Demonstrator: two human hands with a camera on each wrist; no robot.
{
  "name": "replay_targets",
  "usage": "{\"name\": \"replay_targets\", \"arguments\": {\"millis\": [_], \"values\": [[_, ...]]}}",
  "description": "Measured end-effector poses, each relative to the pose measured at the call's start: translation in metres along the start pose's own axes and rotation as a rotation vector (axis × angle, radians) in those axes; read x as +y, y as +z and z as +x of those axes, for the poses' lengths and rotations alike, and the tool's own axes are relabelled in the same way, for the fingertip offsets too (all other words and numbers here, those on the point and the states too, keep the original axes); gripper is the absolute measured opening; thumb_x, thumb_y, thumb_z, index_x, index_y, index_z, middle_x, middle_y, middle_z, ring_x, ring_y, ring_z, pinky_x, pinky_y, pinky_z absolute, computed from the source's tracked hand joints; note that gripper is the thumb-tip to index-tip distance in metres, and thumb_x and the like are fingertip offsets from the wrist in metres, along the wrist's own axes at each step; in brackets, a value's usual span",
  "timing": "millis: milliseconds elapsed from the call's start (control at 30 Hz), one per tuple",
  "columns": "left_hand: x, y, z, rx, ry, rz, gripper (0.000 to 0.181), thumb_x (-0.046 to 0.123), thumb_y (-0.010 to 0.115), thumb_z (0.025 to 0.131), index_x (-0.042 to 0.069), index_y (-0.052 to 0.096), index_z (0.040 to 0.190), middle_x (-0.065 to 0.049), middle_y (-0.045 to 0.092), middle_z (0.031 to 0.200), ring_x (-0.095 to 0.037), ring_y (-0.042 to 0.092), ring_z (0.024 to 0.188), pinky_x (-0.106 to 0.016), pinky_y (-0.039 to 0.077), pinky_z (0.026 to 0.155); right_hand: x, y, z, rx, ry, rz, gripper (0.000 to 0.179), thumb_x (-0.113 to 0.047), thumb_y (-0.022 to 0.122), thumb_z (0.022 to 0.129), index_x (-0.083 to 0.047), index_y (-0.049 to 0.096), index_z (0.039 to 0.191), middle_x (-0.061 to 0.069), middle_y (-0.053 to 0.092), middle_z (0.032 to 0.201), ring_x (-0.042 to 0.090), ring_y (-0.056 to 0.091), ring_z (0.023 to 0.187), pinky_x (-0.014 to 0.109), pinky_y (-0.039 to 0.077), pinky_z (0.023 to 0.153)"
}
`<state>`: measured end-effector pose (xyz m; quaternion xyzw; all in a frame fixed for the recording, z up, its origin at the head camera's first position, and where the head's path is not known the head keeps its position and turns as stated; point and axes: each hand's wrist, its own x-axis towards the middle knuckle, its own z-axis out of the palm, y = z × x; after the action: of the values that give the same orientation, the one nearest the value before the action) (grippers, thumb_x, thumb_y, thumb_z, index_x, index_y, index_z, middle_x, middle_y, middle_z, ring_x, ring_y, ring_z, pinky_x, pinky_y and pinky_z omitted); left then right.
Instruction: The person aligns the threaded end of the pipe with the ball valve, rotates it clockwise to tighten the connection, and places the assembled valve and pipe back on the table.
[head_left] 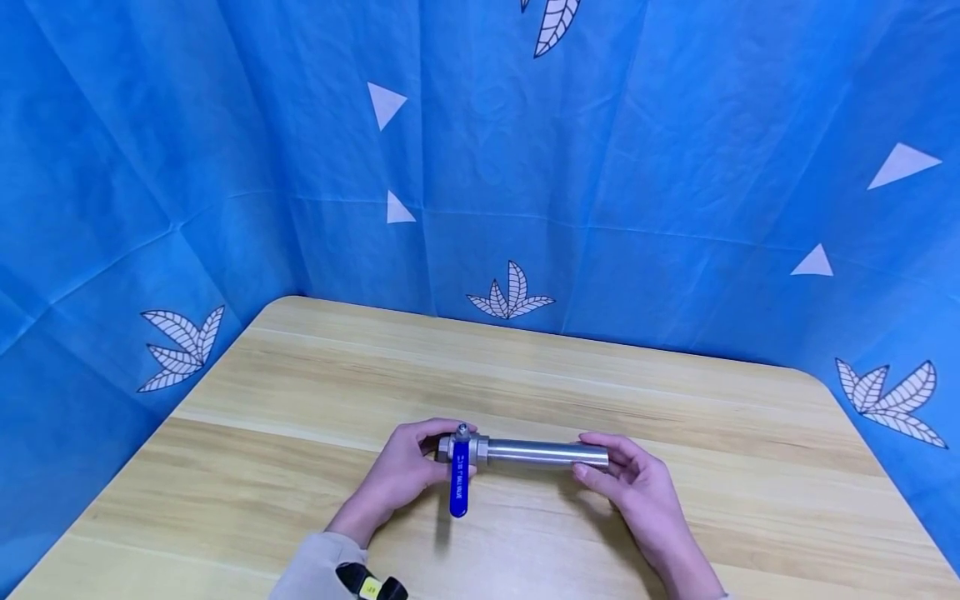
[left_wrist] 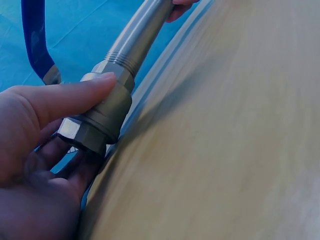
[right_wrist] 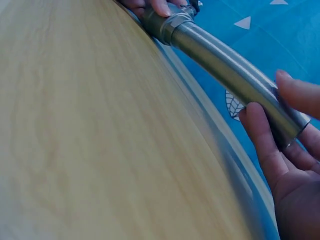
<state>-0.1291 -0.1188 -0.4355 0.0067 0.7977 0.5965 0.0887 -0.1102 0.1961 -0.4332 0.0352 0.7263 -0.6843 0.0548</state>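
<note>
The left hand [head_left: 393, 475] grips and partly hides the ball valve [left_wrist: 111, 111]; the near edge of the table [head_left: 750, 475] is cut off. Where the pipe [head_left: 540, 452] enters, only a few threads [left_wrist: 121, 61] show. The right hand [head_left: 648, 492] pinches the pipe's outer end. Both parts are above the table, their long axis roughly along its far edge, the blue lever [head_left: 460, 483] pointing toward its near side.

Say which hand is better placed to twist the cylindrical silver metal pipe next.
Probably the right hand: it holds the pipe by its free end, while the left hand grips the silver metal valve with the long blue lever.
</note>
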Motion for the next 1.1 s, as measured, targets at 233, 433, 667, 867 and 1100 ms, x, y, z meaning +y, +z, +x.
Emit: {"name": "replay_targets", "arguments": {"millis": [233, 433, 667, 867, 1100], "values": [[0.0014, 0.002, 0.0001, 0.041, 0.005, 0.002, 0.051, 0.013, 0.095, 0.079, 0.031, 0.08, 0.125, 0.006, 0.075, 0.129, -0.021, 0.066, 0.123, -0.044, 0.051, 0.108, -0.0004, -0.0019, -0.0004, -0.002, -0.015, 0.023, 0.061, 0.001, 0.087, 0.085, 0.001, 0.064, 0.141, -0.004, 0.08, 0.117, 0.009, 0.077, 0.109, 0.023, 0.063, 0.091], [0.0014, 0.0026, -0.0004, 0.068, -0.022, 0.003, 0.057, 0.015, 0.096, 0.079, 0.027, 0.077, 0.131, 0.001, 0.075, 0.134, -0.028, 0.069, 0.127, -0.056, 0.052, 0.113, 0.0, -0.0015, 0.0006, 0.018, -0.008, 0.018, 0.055, 0.002, 0.087, 0.085, 0.003, 0.064, 0.135, -0.004, 0.082, 0.109, 0.01, 0.077, 0.102, 0.023, 0.064, 0.085], [0.0003, 0.0017, 0.0003, 0.074, -0.048, -0.015, 0.058, 0.016, 0.097, 0.078, 0.024, 0.077, 0.132, -0.001, 0.075, 0.136, -0.033, 0.067, 0.131, -0.06, 0.048, 0.117, -0.0005, -0.0017, 0.0031, 0.038, 0.051, 0.029, 0.052, -0.001, 0.087, 0.086, 0.001, 0.067, 0.134, -0.003, 0.083, 0.108, 0.01, 0.078, 0.102, 0.024, 0.065, 0.085], [0.0004, 0.0035, 0.0003, 0.08, -0.064, -0.023, 0.059, 0.015, 0.096, 0.079, 0.023, 0.076, 0.134, -0.002, 0.074, 0.137, -0.033, 0.067, 0.131, -0.06, 0.047, 0.118, 0.0007, -0.0014, 0.0038, 0.04, 0.061, 0.061, 0.05, -0.003, 0.084, 0.091, 0.006, 0.066, 0.137, 0.003, 0.084, 0.106, 0.017, 0.082, 0.094, 0.032, 0.067, 0.088], [-0.0001, 0.0044, -0.0002, 0.09, -0.068, -0.015, 0.059, 0.015, 0.096, 0.079, 0.023, 0.076, 0.134, -0.002, 0.074, 0.138, -0.032, 0.067, 0.131, -0.059, 0.049, 0.117, 0.0031, 0.0, 0.0041, 0.053, 0.053, 0.041, 0.043, -0.007, 0.083, 0.093, 0.005, 0.069, 0.132, 0.005, 0.083, 0.099, 0.02, 0.082, 0.088, 0.034, 0.068, 0.084]]}}
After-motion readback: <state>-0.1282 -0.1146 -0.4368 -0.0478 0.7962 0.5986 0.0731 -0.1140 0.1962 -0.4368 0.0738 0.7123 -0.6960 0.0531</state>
